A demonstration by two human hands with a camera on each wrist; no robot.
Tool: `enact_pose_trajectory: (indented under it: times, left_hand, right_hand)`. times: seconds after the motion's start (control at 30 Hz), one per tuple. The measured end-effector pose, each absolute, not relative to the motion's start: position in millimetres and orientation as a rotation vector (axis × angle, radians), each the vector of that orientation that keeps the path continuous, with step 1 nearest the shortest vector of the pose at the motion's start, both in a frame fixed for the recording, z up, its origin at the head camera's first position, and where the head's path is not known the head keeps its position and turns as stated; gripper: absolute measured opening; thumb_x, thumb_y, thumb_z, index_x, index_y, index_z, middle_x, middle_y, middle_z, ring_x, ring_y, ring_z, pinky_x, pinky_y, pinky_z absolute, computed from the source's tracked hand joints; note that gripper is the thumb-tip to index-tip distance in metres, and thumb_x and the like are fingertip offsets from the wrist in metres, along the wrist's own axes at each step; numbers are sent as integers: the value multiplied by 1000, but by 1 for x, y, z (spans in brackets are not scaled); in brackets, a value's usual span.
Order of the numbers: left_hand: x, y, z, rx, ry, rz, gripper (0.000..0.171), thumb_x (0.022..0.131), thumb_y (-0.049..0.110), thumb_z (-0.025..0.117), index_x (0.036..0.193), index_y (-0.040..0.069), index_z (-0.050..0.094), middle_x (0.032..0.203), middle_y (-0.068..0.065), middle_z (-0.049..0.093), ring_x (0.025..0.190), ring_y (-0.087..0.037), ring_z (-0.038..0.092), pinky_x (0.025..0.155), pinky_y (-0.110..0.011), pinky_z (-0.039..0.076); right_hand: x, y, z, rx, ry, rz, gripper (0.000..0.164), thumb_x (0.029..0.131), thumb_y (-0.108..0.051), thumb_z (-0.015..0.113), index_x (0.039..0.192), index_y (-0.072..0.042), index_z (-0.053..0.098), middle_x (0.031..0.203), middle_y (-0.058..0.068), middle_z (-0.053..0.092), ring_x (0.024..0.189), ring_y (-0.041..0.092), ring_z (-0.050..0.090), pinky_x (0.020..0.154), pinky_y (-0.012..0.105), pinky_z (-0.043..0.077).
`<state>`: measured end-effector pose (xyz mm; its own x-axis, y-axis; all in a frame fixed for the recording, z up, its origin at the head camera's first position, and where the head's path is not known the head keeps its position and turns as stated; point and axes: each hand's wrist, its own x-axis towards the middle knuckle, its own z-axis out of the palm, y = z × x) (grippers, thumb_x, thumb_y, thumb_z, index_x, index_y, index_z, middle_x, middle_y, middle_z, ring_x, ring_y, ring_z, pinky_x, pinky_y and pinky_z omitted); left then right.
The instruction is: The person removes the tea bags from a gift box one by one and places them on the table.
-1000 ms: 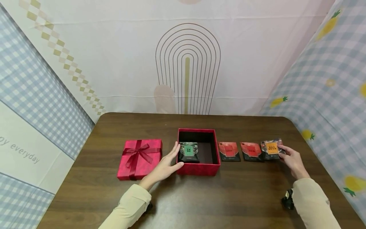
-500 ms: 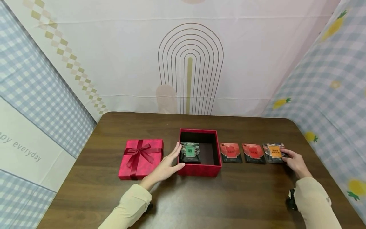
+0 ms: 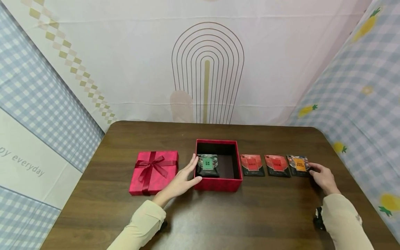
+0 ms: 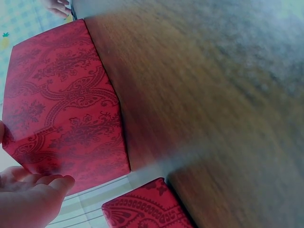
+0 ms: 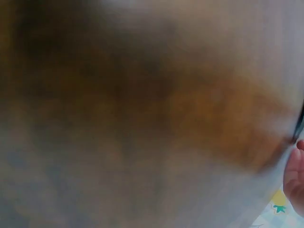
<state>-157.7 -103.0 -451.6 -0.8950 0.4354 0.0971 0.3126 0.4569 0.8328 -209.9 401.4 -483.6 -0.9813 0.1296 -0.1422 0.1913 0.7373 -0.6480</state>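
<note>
My left hand (image 3: 179,182) rests with extended fingers against the left side and front left corner of an uncovered red patterned gift box (image 3: 217,185). A green-labelled sachet (image 3: 207,165) lies in the left part of the box. In the left wrist view, my fingers (image 4: 40,187) touch the red box (image 4: 71,99) wall. At the far right of a row of sachets, my right hand (image 3: 324,177) holds the right edge of an orange-labelled sachet (image 3: 297,165) that lies flat on the table. The right wrist view is mostly blurred, with fingertips (image 5: 295,171) at its right edge.
Two red-labelled sachets (image 3: 252,165) lie between the box and the orange one. The red box lid (image 3: 154,185) with a ribbon bow (image 3: 152,167) sits left of the box. The wooden table (image 3: 237,222) ends at a cloth backdrop behind.
The orange-labelled sachet, tilted in my right hand a second ago, now lies flat beside the red-labelled ones. My right fingers have drawn back to its right edge. My left hand stays at the box.
</note>
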Motion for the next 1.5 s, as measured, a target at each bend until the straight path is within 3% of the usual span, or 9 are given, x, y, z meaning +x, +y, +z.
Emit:
enact_pose_trajectory:
  times: [0.37,0.47,0.6,0.63,0.73,0.87,1.1,1.3,1.5]
  left_hand:
    - [-158,-103,-450,652,2569,1410,71,90,19,57,145,6,16,152,-12,6,136,-28,17,107,-48,20]
    - [-158,-103,-450,649,2567,1411,70,90,19,57,145,6,16,152,-11,5,136,-28,17,107,-48,20]
    - [-159,-103,-451,652,2571,1407,70,90,19,57,145,6,16,152,-12,6,136,-28,16,107,-48,20]
    - [-159,-103,-451,653,2572,1406,70,90,19,57,145,6,16,152,-12,6,136,-28,16,107,-48,20]
    - [-159,-103,-451,657,2572,1406,70,90,19,57,145,7,15,152,-12,5,136,-28,17,107,-48,20]
    - [-159,-103,-450,656,2571,1405,70,90,19,57,145,7,15,152,-11,5,136,-28,17,107,-48,20]
    - [-158,-104,-449,644,2571,1412,71,90,20,57,146,8,15,153,-9,4,137,-28,17,107,-48,20]
    - [-157,-104,-450,644,2569,1420,71,90,20,57,146,7,15,152,-8,4,136,-29,17,107,-48,21]
    - [-156,-103,-450,653,2568,1421,71,90,21,57,146,7,15,152,-9,4,136,-29,17,107,-49,21]
  right_hand:
    - [-208,376,-478,122,3012,-1136,46,97,-16,36,131,16,34,124,39,41,111,49,42,87,56,35]
    - [-212,366,-473,39,3069,-1114,46,97,-16,39,131,14,35,123,35,46,107,37,50,84,34,41]
    - [-216,351,-466,-45,3093,-1137,46,96,-17,42,131,13,37,121,32,50,101,14,57,71,9,33]
    - [-216,347,-464,-65,3080,-1155,46,97,-17,42,131,13,36,122,33,49,104,17,57,70,7,33]
    - [-216,334,-460,-150,3052,-1203,46,97,-16,40,133,14,34,123,36,46,106,36,54,91,25,38]
    - [-215,318,-454,-282,2999,-1242,47,98,-15,39,135,13,30,126,37,43,109,49,44,91,59,30]
    - [-215,290,-440,-396,2931,-1272,48,98,-18,40,137,8,31,130,31,43,113,40,45,79,19,40]
    - [-216,261,-427,-423,2906,-1297,48,98,-22,41,138,3,33,131,26,46,112,38,48,86,48,42]
    - [-217,230,-418,-482,2871,-1357,44,96,-15,47,136,2,38,125,24,52,108,37,53,83,46,45]
